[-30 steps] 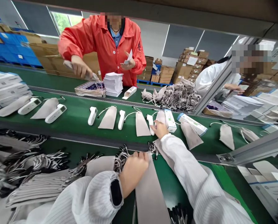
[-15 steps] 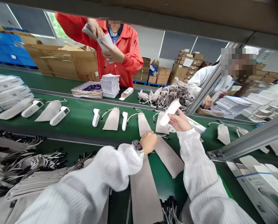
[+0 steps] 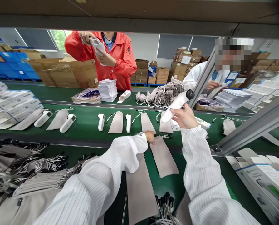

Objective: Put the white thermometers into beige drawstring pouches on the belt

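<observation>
My right hand (image 3: pixel 186 117) is closed around a white handheld thermometer (image 3: pixel 177 105) with a black end, raised and tilted above the green conveyor belt. The fingers of my left hand (image 3: pixel 150 137) are bent at the upper left corner of a grey drawstring pouch (image 3: pixel 164 157), pinching it; the fingertips are partly hidden. Beneath my left forearm lies another long grey pouch (image 3: pixel 140 190). Just beyond my left hand a smaller-looking grey pouch (image 3: pixel 147 122) rests on the belt, and one more pouch (image 3: pixel 165 125) lies partly behind the thermometer.
More thermometers (image 3: pixel 101 122) and pouches lie along the belt (image 3: pixel 88 114). Piled pouches (image 3: pixel 34 184) fill the near left. White boxes (image 3: pixel 266 184) stand at right, beside a slanted metal post (image 3: pixel 254 126). A co-worker in red (image 3: pixel 117 67) handles papers opposite; another in white sits at right.
The view has tilted and shifted slightly. My right hand has raised the thermometer a little, its black end now plainer. My left hand stays at the pouch's top, and the pouch lies slightly straighter.
</observation>
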A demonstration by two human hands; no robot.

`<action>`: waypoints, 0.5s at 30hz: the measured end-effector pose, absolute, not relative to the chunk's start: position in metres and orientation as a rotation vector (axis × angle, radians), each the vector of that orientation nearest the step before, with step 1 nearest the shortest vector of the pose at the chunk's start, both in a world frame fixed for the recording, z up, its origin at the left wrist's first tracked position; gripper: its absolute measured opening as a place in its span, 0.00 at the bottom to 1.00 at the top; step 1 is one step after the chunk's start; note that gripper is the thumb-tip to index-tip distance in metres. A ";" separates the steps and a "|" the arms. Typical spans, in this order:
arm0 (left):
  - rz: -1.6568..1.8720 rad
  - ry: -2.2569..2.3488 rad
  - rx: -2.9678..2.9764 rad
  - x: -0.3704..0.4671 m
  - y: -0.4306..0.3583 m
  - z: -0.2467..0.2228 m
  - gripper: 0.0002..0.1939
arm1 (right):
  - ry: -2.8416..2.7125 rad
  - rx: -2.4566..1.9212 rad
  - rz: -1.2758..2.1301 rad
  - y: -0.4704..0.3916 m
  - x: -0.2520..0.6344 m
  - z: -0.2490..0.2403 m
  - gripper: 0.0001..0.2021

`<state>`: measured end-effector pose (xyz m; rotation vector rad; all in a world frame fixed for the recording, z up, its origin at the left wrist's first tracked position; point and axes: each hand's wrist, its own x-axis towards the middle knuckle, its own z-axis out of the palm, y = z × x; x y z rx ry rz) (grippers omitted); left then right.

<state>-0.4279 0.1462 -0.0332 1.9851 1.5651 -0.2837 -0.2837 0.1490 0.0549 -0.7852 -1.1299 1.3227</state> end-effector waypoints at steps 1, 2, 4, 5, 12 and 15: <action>-0.309 1.542 1.980 -0.427 0.149 -0.032 0.15 | -1.136 -0.792 1.323 0.149 -0.283 0.055 0.28; -0.328 1.519 1.982 -0.425 0.152 -0.030 0.15 | -1.143 -0.797 1.321 0.149 -0.283 0.055 0.28; -0.343 1.471 2.011 -0.424 0.151 -0.028 0.15 | -1.155 -0.806 1.315 0.148 -0.281 0.056 0.28; -0.338 1.442 2.038 -0.424 0.148 -0.027 0.15 | -1.158 -0.810 1.309 0.148 -0.280 0.056 0.27; -0.054 1.344 2.358 -0.426 0.074 -0.033 0.20 | -1.162 -0.809 1.286 0.146 -0.274 0.061 0.28; 0.134 1.344 2.507 -0.423 0.035 -0.041 0.33 | -1.151 -0.819 1.275 0.145 -0.274 0.062 0.28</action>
